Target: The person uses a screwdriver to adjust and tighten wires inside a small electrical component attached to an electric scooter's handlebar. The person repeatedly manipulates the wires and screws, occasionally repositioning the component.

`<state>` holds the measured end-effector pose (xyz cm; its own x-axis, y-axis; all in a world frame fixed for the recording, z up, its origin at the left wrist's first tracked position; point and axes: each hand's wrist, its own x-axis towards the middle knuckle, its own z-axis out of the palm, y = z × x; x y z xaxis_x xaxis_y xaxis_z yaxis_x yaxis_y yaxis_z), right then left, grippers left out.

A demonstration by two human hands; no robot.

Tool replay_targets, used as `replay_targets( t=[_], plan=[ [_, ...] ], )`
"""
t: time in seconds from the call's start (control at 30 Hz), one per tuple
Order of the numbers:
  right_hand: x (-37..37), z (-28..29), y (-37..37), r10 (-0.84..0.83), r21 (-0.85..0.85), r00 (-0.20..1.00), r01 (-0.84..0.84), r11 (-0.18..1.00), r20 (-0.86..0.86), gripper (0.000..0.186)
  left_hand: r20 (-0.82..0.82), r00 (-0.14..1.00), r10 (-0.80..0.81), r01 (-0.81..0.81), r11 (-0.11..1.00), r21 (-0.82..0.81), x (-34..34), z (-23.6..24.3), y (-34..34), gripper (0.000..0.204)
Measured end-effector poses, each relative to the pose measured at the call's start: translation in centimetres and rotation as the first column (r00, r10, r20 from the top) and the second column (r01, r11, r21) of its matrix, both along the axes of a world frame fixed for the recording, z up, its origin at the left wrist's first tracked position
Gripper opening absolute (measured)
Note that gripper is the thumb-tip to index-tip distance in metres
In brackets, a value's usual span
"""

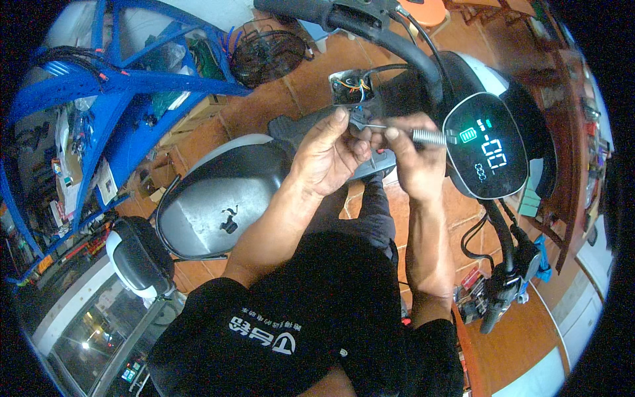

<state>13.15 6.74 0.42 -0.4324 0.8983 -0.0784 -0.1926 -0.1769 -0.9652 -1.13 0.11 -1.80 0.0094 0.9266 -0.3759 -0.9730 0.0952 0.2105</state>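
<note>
My left hand (323, 155) pinches a small dark part (358, 120) between thumb and fingers, in front of the handlebar. My right hand (418, 162) is closed round a screwdriver (428, 137) with a ribbed silver handle. Its thin shaft points left and meets the small part; the exact contact is hidden by my fingers. Just beyond my hands sits an opened switch housing (350, 89) with thin coloured wires inside, some of them running down toward the part. Small black pieces (229, 220) lie on the scooter's dark seat (198, 205).
The scooter's lit round display (486, 149) stands right of my hands, beside the curved handlebar (423, 63). Blue metal shelving (126, 83) with loose goods fills the left. A black fan (268, 58) is on the tiled floor (297, 92). Another vehicle's seat (137, 255) is at lower left.
</note>
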Motion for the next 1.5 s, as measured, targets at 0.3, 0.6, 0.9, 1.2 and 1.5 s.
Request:
replay_targets(
  t=[0.3, 0.6, 0.9, 1.2, 1.5],
  plan=[
    [-0.1, -1.9, -1.2, -0.15, 0.039, 0.985, 0.154, 0.987, -0.087, 0.007, 0.046, 0.992, -0.12, 0.111, 0.981, 0.161, -0.4, -0.9, 0.0, 0.04],
    [0.4, 0.9, -0.1, 0.011, 0.034, 0.999, -0.01, 0.999, -0.036, 0.004, 0.12, 0.975, -0.188, 0.17, 0.974, 0.149, -0.8, -0.4, -0.2, 0.041],
    [1.1, 3.8, 0.0, -0.093, 0.699, 0.881, -0.3, 0.648, 0.464, 0.03, 0.041, 0.997, -0.065, 0.069, 0.993, -0.091, 0.7, 1.1, 0.3, 0.024],
    [1.3, 2.4, 0.2, -0.128, 0.727, 0.926, -0.187, 0.661, 0.355, 0.024, 0.09, 0.991, -0.095, 0.1, 0.993, -0.057, 0.8, 1.5, 0.6, 0.026],
    [2.8, 3.9, -0.4, -0.178, 0.675, 0.975, 0.041, 0.736, 0.135, 0.011, 0.123, 0.992, -0.015, 0.023, 0.998, -0.065, -0.1, 1.4, 0.3, 0.031]
  ],
)
